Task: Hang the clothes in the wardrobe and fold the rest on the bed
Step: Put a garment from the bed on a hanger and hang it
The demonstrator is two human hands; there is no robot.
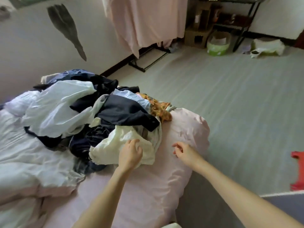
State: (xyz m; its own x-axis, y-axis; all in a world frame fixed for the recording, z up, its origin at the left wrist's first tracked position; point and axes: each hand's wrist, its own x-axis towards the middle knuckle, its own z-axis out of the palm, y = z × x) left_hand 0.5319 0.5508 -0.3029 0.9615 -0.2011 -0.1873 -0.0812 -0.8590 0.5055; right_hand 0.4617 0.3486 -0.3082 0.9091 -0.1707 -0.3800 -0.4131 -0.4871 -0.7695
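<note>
A heap of clothes lies on the pink bed: white, navy, light blue and an orange patterned piece. At the heap's near edge lies a cream garment. My left hand rests on this cream garment with its fingers curled into the fabric. My right hand hovers just right of the heap above the pink bedding, fingers loosely bent and holding nothing.
A white duvet covers the bed's left side. A pink sheet hangs on a black rack across the grey floor. A green bin, a shelf and bags stand at the far wall. A red stool is at right.
</note>
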